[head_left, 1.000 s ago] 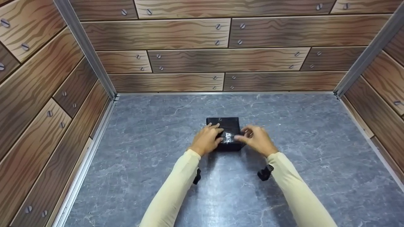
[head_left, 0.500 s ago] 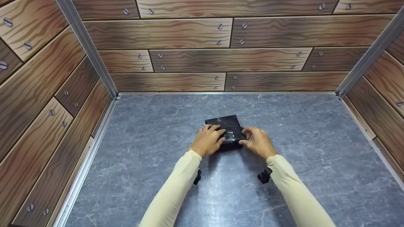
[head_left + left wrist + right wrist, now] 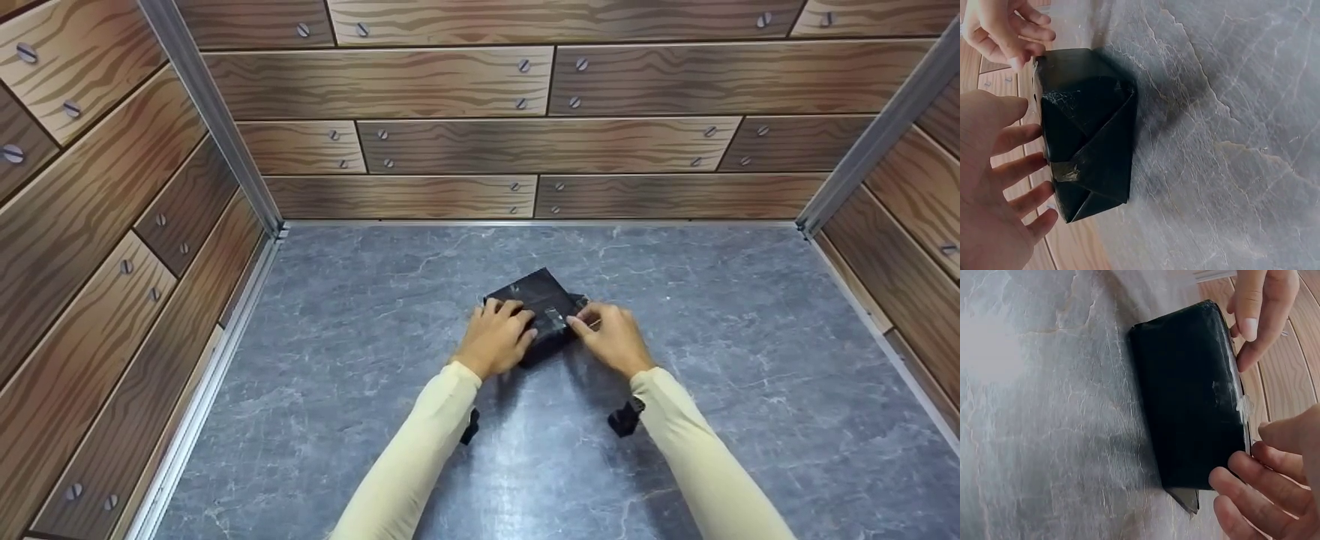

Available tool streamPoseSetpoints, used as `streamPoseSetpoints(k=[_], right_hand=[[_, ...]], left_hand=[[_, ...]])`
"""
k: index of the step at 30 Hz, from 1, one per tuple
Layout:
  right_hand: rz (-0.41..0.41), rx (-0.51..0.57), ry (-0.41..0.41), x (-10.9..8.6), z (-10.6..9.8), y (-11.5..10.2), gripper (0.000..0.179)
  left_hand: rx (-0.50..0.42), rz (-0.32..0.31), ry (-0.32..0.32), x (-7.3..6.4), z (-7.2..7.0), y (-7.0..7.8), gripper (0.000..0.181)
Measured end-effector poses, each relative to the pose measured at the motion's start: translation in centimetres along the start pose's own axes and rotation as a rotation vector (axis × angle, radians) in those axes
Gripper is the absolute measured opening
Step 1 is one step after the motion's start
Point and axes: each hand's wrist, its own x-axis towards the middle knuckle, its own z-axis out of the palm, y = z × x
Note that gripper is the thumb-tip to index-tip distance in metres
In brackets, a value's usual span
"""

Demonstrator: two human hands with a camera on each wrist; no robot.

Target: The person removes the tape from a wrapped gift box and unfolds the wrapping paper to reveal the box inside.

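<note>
A box wrapped in black paper (image 3: 550,298) stands turned at an angle on the grey marbled surface. My left hand (image 3: 493,337) rests on its top at the left, fingers spread and slightly bent. At the right end, thumb and forefinger of my right hand (image 3: 616,337) pinch the box's upper edge, close to a shiny strip of clear tape (image 3: 555,318). A dark flap (image 3: 1185,498) sticks out low at that end in the right wrist view. Folded triangular paper with a tape piece (image 3: 1065,171) covers the other end in the left wrist view.
Wood-plank-patterned walls (image 3: 450,142) enclose the marbled surface (image 3: 337,300) at the back and both sides. Metal rails (image 3: 255,180) run along the corners. Small black devices (image 3: 626,417) sit at both wrists below the cream sleeves (image 3: 420,450).
The black box has turned counterclockwise on the surface, its right end swinging away from me. A dark flap now shows beside my right fingers. My left hand has stayed on top.
</note>
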Motion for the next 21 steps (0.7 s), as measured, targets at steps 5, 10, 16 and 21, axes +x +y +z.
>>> streamPoseSetpoints(k=[5, 10, 16, 21], right_hand=[[0.028, 0.005, -0.04, 0.0, 0.1, -0.4, 0.028], [0.074, -0.009, -0.047, -0.1, 0.5, -0.7, 0.048], [0.087, -0.05, -0.035, 0.0, 1.0, -0.9, 0.063], [0.072, -0.08, -0.037, -0.1, 1.4, -0.9, 0.069]], left_hand=[[0.005, 0.008, 0.016, -0.1, 0.1, 0.1, 0.04], [-0.009, 0.008, 0.011, -0.2, 0.2, 0.2, 0.041], [-0.028, 0.02, 0.048, -0.3, 0.1, 0.4, 0.039], [-0.03, 0.031, 0.046, -0.4, 0.0, 0.6, 0.036]])
